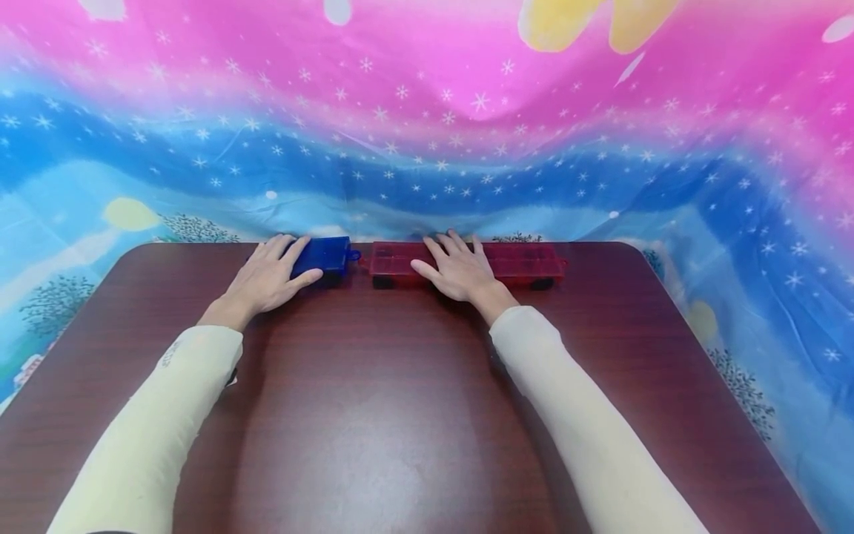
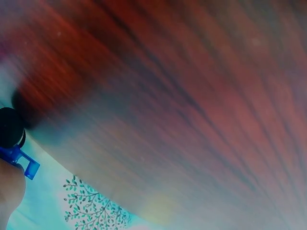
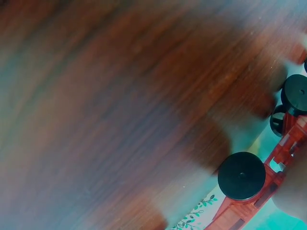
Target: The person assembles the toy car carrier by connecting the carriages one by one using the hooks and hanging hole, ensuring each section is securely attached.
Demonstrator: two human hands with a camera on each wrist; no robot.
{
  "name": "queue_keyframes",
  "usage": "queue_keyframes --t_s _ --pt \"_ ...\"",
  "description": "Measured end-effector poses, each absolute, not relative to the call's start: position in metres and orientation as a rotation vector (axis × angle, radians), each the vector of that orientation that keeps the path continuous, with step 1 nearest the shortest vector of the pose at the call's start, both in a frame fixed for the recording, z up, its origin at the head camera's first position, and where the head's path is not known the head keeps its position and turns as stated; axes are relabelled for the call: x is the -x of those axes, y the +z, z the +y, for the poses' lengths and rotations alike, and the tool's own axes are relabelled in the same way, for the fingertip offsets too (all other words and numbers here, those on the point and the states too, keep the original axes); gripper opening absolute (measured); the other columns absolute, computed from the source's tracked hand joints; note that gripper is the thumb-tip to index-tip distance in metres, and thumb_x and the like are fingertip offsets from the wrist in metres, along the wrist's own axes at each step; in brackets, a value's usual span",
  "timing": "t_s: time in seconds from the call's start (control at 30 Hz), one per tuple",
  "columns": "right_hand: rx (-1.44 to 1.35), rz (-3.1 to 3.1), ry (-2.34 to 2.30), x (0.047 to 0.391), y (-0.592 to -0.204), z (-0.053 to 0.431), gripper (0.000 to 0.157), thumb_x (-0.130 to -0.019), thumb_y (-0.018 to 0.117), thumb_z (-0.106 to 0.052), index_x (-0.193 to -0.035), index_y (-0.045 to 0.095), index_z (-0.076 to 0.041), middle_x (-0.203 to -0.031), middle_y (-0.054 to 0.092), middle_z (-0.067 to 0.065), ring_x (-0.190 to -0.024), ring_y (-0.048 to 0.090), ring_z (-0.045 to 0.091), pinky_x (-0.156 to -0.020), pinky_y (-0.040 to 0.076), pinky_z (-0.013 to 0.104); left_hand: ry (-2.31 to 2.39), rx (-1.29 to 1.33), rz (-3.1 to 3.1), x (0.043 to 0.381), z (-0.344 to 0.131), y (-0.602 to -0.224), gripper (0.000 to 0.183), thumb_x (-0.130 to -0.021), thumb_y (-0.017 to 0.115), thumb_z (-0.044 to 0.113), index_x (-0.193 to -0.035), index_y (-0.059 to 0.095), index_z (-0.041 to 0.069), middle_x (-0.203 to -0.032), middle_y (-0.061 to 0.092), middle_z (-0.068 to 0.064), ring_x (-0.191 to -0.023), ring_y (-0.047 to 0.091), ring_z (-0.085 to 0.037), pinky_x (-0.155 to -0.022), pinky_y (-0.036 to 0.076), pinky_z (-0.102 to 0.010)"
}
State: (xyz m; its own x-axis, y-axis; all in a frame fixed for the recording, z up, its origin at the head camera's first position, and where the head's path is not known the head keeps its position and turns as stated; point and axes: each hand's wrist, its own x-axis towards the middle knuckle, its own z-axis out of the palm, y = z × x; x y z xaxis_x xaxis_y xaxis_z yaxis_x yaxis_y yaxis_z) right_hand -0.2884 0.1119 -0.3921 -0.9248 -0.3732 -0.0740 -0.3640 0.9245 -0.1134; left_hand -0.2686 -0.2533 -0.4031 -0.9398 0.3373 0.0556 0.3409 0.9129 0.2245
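Observation:
A blue see-through toy wagon stands at the table's far edge, left of centre. My left hand lies over its left part, fingers extended and thumb along its near side. Just right of it stretches a long red see-through toy wagon; whether it is one piece or two joined is hidden. My right hand rests across its middle with fingers spread. Small coupling loops on the blue and red ends face each other closely. A black wheel shows in the left wrist view, and another wheel in the right wrist view.
The dark wooden table has rounded far corners. Right behind its far edge hangs a pink and blue cloth with snowflakes, which also runs down both sides.

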Motion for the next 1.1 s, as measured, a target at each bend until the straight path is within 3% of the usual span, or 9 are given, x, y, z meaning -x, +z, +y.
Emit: queue_keyframes --t_s 1.1 --pt "0.584 2.997 -0.112 0.2895 -0.3925 0.1102 0.084 -0.098 0.013 -0.076 -0.165 0.017 -0.025 -0.168 0.02 0.005 -0.156 0.005 0.028 -0.121 0.0 0.059 -0.393 0.519 -3.056 0.2661 -0.2506 -0.4018 0.087 -0.101 0.041 0.067 -0.162 0.022 0.009 -0.16 0.024 -0.026 -0.15 0.015 -0.045 -0.121 0.008 -0.058"
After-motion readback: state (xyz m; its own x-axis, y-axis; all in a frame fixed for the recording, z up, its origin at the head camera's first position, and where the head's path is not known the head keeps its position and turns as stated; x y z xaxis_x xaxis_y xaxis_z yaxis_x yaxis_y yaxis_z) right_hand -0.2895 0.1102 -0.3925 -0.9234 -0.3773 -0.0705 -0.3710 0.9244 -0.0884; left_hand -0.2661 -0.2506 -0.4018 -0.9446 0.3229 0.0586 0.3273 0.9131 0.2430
